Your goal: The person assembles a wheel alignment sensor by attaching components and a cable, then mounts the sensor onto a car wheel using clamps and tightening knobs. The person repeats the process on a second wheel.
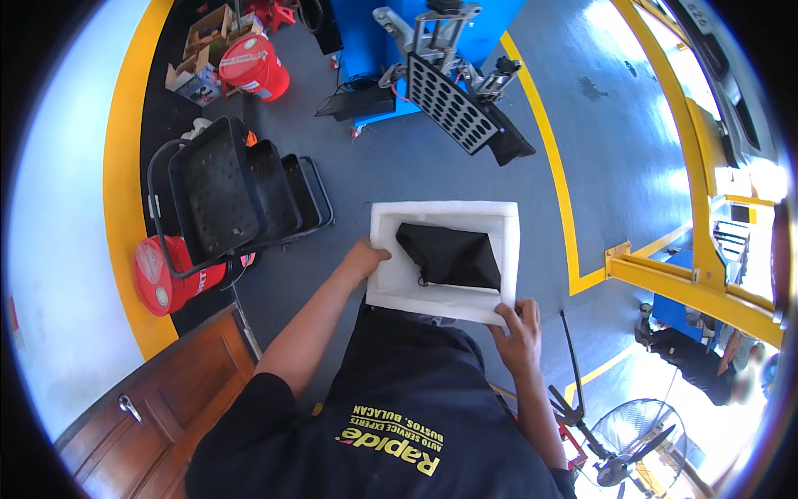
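Observation:
A white foam box (441, 208) is held out in front of my body, open at the top. A black fabric pouch (451, 254) with a cord at its lower edge lies inside it. My left hand (368, 260) grips the box's left wall, thumb over the edge. My right hand (517, 330) holds the lower right corner, its fingers curled against the outside and edge.
A black tray cart (218, 191) and red buckets (253, 66) stand left, near a wooden door (166, 399). Ahead is a blue machine (358, 37) with a perforated panel (453, 104); right, a yellow lift frame (700, 299), a fan (632, 432) and another person (698, 358).

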Motion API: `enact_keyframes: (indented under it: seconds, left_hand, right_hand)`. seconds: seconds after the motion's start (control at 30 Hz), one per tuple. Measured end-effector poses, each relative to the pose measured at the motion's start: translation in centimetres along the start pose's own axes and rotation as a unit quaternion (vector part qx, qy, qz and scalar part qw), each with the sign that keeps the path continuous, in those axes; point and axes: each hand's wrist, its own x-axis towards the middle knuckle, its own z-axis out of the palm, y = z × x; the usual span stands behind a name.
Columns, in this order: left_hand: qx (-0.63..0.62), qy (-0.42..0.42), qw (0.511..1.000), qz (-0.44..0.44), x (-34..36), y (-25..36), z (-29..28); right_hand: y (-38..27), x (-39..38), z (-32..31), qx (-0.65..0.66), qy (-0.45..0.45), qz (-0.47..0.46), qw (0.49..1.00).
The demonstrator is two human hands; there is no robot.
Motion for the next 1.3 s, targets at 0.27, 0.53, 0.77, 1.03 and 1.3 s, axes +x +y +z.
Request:
enact_keyframes:
  seconds: [0.27, 0.53, 0.77, 1.03, 1.3]
  left_hand:
    - [0.036, 0.048, 0.998, -0.021, 15.2, -9.5, -2.0]
    - [-0.391, 0.126, 0.88, -0.24, 24.2, -18.8, -0.9]
    - [-0.533, 0.17, 0.788, -0.259, 29.4, -20.9, 2.8]
    - [-0.544, 0.034, 0.766, -0.34, 33.3, -23.6, 2.6]
    - [-0.138, 0.111, 0.941, -0.288, 31.5, -17.9, 1.0]
  right_hand:
    - [1.1, 4.9, 5.9, 0.067, -0.217, 0.16, 0.961]
    - [6.3, -0.7, 7.3, 0.058, -0.334, 0.347, 0.874]
    - [8.2, -2.8, 7.9, -0.008, -0.408, 0.44, 0.8]
    - [4.2, 4.1, 9.0, 0.086, -0.341, 0.39, 0.851]
    - [7.3, 1.5, 7.1, 0.113, -0.325, 0.372, 0.862]
